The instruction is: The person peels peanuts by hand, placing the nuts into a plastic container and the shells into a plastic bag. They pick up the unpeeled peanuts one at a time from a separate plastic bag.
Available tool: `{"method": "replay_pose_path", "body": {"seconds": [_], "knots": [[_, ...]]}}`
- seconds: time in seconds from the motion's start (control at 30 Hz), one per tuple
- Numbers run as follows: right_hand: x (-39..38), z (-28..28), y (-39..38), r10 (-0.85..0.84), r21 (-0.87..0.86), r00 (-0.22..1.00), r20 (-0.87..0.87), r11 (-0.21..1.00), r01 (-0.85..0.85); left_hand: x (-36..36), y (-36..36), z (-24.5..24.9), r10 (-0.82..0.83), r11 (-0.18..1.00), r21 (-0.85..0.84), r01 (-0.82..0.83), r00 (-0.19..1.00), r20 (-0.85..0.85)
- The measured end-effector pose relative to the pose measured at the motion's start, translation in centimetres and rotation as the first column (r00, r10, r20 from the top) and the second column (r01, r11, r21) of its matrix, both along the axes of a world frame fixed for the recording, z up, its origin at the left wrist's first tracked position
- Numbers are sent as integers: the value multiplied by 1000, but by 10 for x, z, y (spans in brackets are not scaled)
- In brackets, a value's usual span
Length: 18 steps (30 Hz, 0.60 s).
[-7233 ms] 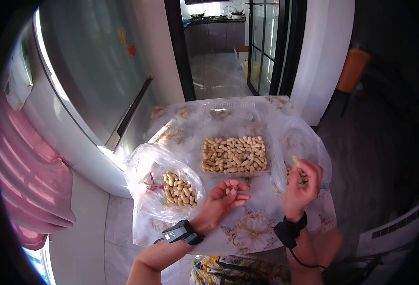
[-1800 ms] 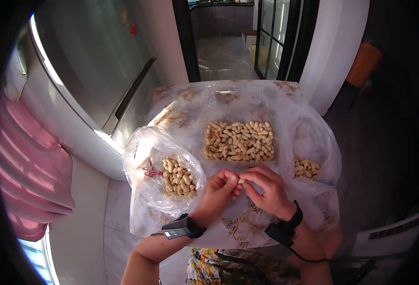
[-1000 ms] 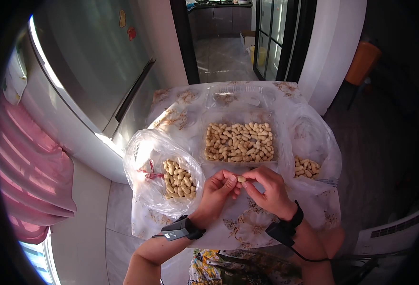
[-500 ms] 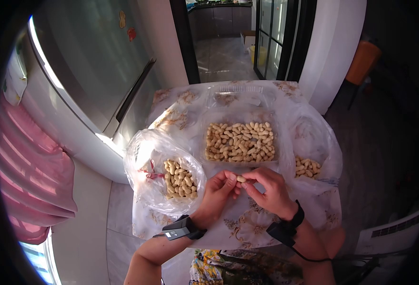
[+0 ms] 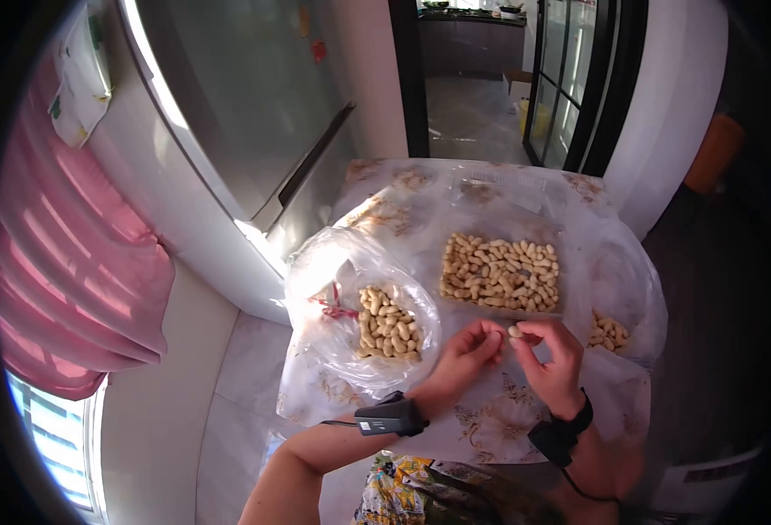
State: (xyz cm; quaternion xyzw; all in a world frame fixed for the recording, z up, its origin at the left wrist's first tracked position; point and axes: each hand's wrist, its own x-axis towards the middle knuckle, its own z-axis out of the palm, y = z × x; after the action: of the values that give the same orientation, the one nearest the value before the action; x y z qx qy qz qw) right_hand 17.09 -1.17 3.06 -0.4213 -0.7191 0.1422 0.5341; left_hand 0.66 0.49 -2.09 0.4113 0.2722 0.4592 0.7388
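An unshelled peanut (image 5: pixel 515 332) is pinched between the thumb and fingertips of my right hand (image 5: pixel 553 363). Close beside it, my left hand (image 5: pixel 466 357) is closed with thumb against curled fingers; whatever it may hold is hidden. Both hands are above the near part of the table, in front of a clear plastic box (image 5: pixel 525 313) of peanuts. Left of my hands, an open plastic bag (image 5: pixel 315 346) contains a heap of peanuts (image 5: pixel 387 325). On the right, a second plastic bag (image 5: pixel 617 262) has a smaller heap of peanuts (image 5: pixel 608 332), partly covered by my right hand.
A flowered cloth (image 5: pixel 512 429) covers the table. Behind the peanut box lies a clear plastic lid (image 5: pixel 503 188). A fridge (image 5: pixel 254 96) stands at the left, near a pink curtain (image 5: pixel 88 262). Beyond the table, a glass door (image 5: pixel 560 87) stands at the kitchen doorway.
My hands have drawn slightly apart; the peanut, earlier between both hands' fingers, is now at my right fingertips. The view has turned left, so everything appears farther right.
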Motion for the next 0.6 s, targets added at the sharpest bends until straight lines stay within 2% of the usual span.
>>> {"method": "replay_pose_path", "body": {"seconds": [0.13, 0.2, 0.27, 0.33, 0.47, 0.53, 0.57, 0.6], "knots": [[-7, 10, -3, -37, -21, 999, -9, 999, 36, 2, -3, 4, -8, 999, -45, 9, 999, 32], [-25, 27, -8, 97, 38, 991, 92, 994, -100, 6, -6, 7, 69, 994, -82, -66, 997, 37], [-49, 46, -8, 165, 130, 953, 253, 971, -203, 7, -5, 6, 64, 993, -99, -61, 997, 31], [-70, 57, -6, 254, 68, 900, 355, 953, -296, 7, -3, 3, 53, 992, -118, -52, 999, 7], [-108, 38, 14, 266, 125, 856, 442, 927, -353, 8, -1, -2, 34, 991, -127, -39, 999, -41], [-120, 30, 13, 339, 64, 817, 466, 908, -413, 8, 1, -4, 18, 992, -124, -26, 998, -61], [-122, 25, 13, 343, 62, 801, 491, 903, -425, 6, 0, -3, 4, 995, -98, -16, 992, -124], [-119, 22, 14, 336, 57, 800, 497, 907, -416, 6, -2, -5, -6, 995, -99, -6, 993, -116]]}}
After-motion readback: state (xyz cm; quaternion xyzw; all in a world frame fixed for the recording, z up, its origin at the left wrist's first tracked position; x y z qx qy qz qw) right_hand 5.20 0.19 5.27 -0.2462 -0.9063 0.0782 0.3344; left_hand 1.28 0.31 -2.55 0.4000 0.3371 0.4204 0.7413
